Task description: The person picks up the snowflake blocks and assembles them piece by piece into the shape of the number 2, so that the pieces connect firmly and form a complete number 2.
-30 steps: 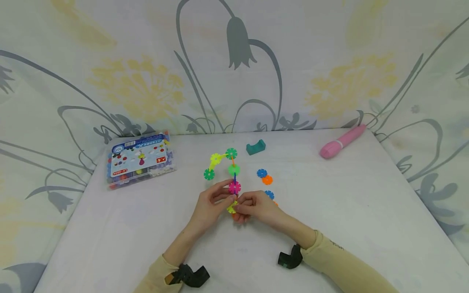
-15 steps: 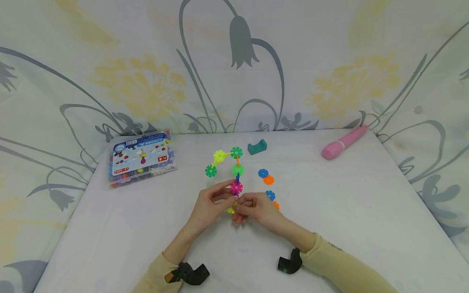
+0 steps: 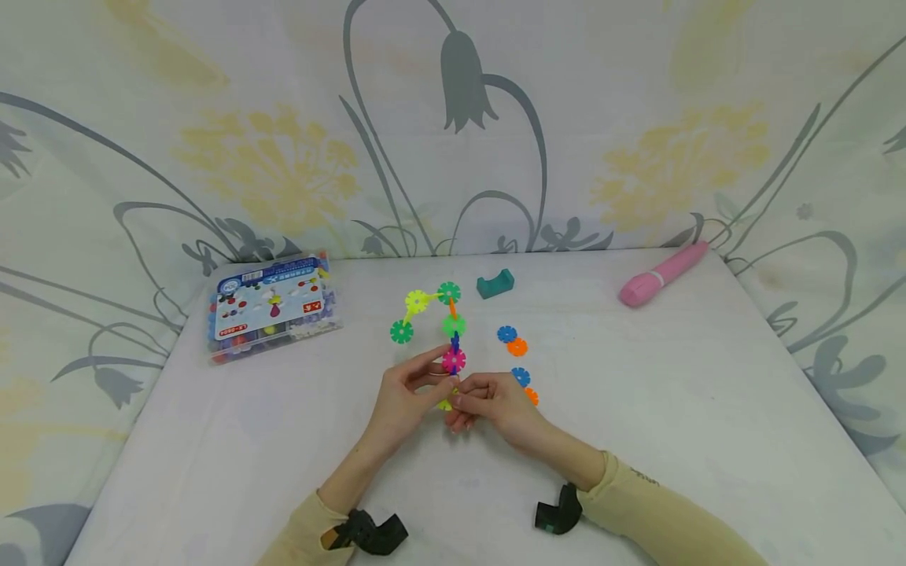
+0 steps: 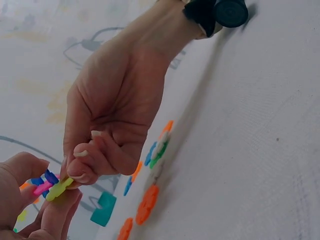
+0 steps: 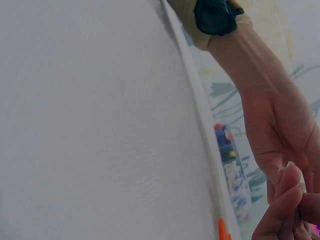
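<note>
My left hand [image 3: 403,397] pinches a chain of linked plastic snowflake discs between thumb and fingers, just below a pink disc [image 3: 454,361]. My right hand [image 3: 501,402] meets it there, fingers curled, pinching a yellow disc [image 4: 60,189] at the chain's near end; fingers partly cover that disc. Beyond the pink disc the chain runs through a blue disc seen edge-on [image 3: 456,342] and a light green disc [image 3: 454,325] to a dark green one [image 3: 449,293]. From there it bends left through a yellow disc [image 3: 416,301] to another green disc [image 3: 401,332].
Loose blue [image 3: 506,334] and orange [image 3: 517,347] discs lie right of the chain, with another such pair by the right hand. Behind stands a teal curved block [image 3: 495,284]. A clear compartment box [image 3: 274,306] lies far left, a pink rod-like object [image 3: 662,275] far right.
Both hands stay almost in place. The near yellow disc has become more hidden behind the fingers, and the orange piece below it no longer shows. The far chain has swayed slightly.
</note>
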Demonstrator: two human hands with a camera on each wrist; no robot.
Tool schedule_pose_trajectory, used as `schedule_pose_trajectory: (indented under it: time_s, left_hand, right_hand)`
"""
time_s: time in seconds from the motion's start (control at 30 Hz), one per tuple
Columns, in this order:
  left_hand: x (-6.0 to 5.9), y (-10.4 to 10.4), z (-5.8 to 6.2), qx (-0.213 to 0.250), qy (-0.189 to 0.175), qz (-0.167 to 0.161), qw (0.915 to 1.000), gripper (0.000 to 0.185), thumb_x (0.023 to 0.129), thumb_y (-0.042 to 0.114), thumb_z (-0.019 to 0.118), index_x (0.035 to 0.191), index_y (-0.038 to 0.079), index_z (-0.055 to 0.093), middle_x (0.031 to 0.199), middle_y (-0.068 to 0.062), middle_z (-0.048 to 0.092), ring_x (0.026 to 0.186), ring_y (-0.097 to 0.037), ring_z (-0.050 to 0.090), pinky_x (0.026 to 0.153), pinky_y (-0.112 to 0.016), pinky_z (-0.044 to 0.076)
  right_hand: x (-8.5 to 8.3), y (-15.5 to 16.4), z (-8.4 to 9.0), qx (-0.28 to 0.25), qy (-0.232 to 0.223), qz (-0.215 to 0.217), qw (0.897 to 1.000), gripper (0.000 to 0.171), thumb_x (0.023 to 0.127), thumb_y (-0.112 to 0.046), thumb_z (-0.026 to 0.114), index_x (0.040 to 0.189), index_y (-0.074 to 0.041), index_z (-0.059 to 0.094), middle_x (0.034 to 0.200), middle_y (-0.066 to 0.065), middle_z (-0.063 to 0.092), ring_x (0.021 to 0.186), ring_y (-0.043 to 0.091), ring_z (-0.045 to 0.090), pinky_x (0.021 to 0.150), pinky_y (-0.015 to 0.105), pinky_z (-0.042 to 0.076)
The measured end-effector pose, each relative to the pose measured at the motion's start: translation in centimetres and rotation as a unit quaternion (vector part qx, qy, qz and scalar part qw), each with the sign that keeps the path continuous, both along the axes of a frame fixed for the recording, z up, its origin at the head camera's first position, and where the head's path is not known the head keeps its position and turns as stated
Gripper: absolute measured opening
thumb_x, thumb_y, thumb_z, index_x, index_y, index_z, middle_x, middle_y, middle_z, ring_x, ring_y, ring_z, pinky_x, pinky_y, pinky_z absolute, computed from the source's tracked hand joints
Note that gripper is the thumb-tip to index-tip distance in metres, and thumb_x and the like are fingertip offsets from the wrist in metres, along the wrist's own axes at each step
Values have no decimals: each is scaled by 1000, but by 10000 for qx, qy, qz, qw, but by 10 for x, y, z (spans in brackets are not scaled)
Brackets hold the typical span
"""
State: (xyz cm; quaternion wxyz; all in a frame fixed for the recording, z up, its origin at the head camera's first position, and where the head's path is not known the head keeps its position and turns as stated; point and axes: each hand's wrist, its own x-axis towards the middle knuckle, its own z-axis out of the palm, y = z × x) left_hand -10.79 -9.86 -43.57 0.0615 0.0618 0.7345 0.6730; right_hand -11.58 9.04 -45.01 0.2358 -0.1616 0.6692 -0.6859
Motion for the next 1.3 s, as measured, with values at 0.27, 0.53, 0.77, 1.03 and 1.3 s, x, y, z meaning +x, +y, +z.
schedule_pose_trajectory:
  time_s: [0.27, 0.53, 0.77, 1.03, 1.3]
  left_hand:
    - [3, 7, -2, 328, -49, 393, 9987, 48, 88, 4, 75, 134, 13, 65, 109, -17, 68, 99, -27, 71, 78, -20, 57]
    - [3, 6, -3, 479, -342, 421, 9974, 46, 89, 8, 75, 134, 15, 65, 105, -13, 68, 95, -20, 72, 77, -21, 58]
    - [1, 5, -3, 638, -574, 311, 9958, 45, 90, 10, 74, 134, 13, 65, 100, -11, 66, 85, -16, 70, 75, -22, 57]
    - [2, 6, -1, 508, -329, 260, 9978, 46, 89, 8, 75, 134, 14, 65, 107, -15, 68, 94, -22, 70, 79, -23, 57]
    - [2, 8, -2, -55, 29, 106, 9999, 49, 91, 3, 70, 139, 7, 59, 119, -17, 68, 107, -28, 67, 87, -24, 57]
  right_hand:
    - [1, 0, 4, -153, -152, -159, 9996, 22, 99, -7, 59, 106, 13, 63, 82, 13, 75, 71, 15, 73, 70, 27, 60]
    - [-1, 1, 1, -141, -282, -151, 9994, 23, 97, -7, 61, 104, 15, 64, 77, 4, 74, 67, 14, 70, 68, 25, 59]
    - [-1, 1, 2, -271, -390, -193, 9987, 23, 97, -5, 61, 102, 18, 63, 73, 2, 72, 64, 11, 67, 65, 23, 58]
    - [-3, 4, 6, 156, -313, -189, 9992, 21, 96, -12, 65, 102, 8, 69, 76, 6, 73, 66, 14, 67, 66, 25, 58]
    - [-13, 12, 5, 955, 49, 429, 9945, 22, 98, -24, 65, 107, -5, 71, 88, 11, 76, 78, 25, 72, 74, 33, 60]
